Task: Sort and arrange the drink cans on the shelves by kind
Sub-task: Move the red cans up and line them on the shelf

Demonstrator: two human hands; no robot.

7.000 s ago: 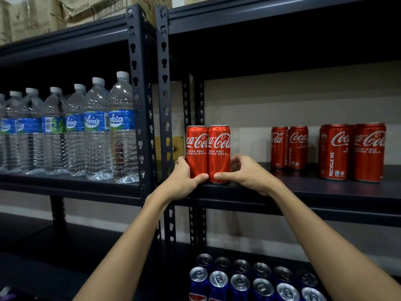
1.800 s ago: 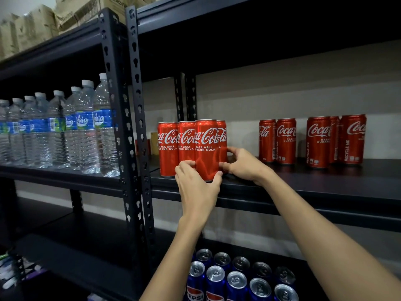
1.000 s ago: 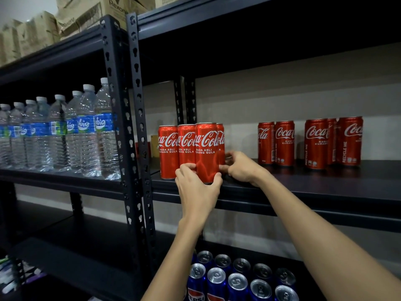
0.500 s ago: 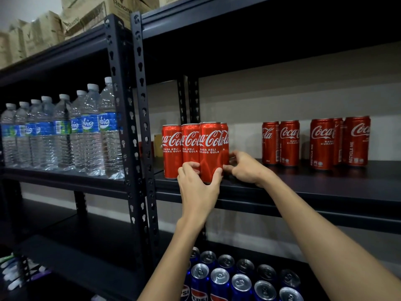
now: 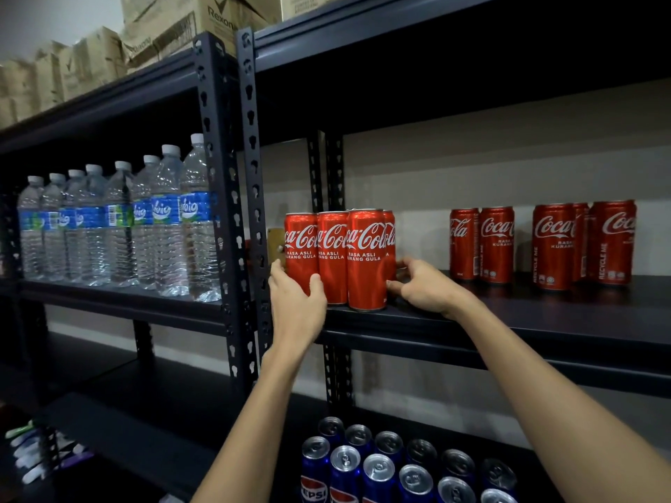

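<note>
Several tall red Coca-Cola cans (image 5: 366, 259) stand bunched at the left end of the dark middle shelf (image 5: 526, 317). My left hand (image 5: 296, 306) grips the leftmost can (image 5: 299, 245) low down, thumb across its front and fingers round its left side. My right hand (image 5: 423, 286) holds the bunch from the right: the thumb touches the base of the front can and the fingers curl round the half-hidden rear right can (image 5: 390, 241). Further right stand a pair of Coca-Cola cans (image 5: 483, 245) and another small group (image 5: 581, 245). Blue Pepsi cans (image 5: 381, 470) fill the shelf below.
Water bottles (image 5: 145, 226) line the left bay of the same shelf level. A perforated black upright (image 5: 250, 176) separates the bays, right beside my left hand. Cardboard boxes (image 5: 163, 27) sit on top. Bare shelf lies between the bunch and the pair.
My left hand has shifted from the front right can to the leftmost can of the bunch. My right hand stays at the bunch's right side.
</note>
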